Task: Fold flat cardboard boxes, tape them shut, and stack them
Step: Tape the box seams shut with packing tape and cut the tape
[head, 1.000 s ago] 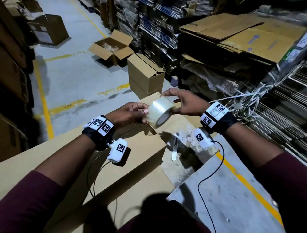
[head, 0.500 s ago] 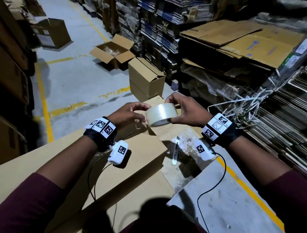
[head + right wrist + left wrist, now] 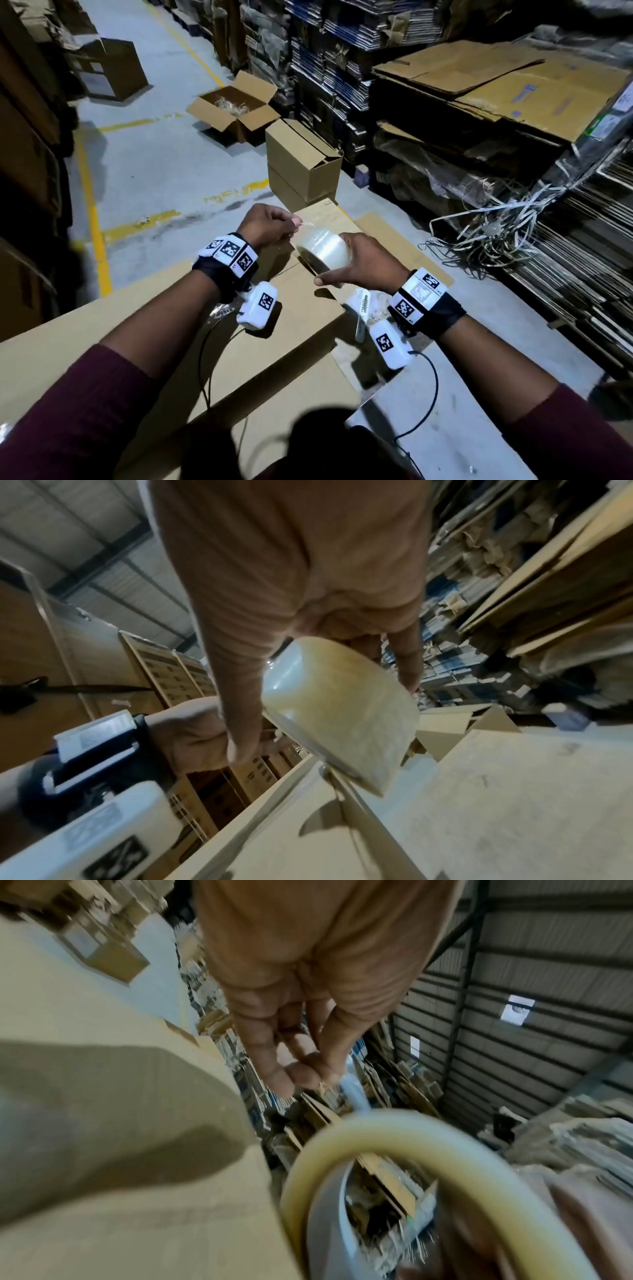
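The left hand (image 3: 270, 224) now pinches the freed tape end (image 3: 354, 1093), peeling it off the tape roll (image 3: 323, 248) gripped in the right hand (image 3: 368, 262); sealing can begin.

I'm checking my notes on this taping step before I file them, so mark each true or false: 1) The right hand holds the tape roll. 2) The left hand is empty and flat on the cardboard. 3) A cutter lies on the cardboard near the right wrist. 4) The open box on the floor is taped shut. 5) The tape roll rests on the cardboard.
1) True: the right hand grips the tape roll.
2) False: the left hand pinches the tape's free end.
3) True: the cutter lies there.
4) False: the open box has its flaps spread.
5) False: it is held above the cardboard.
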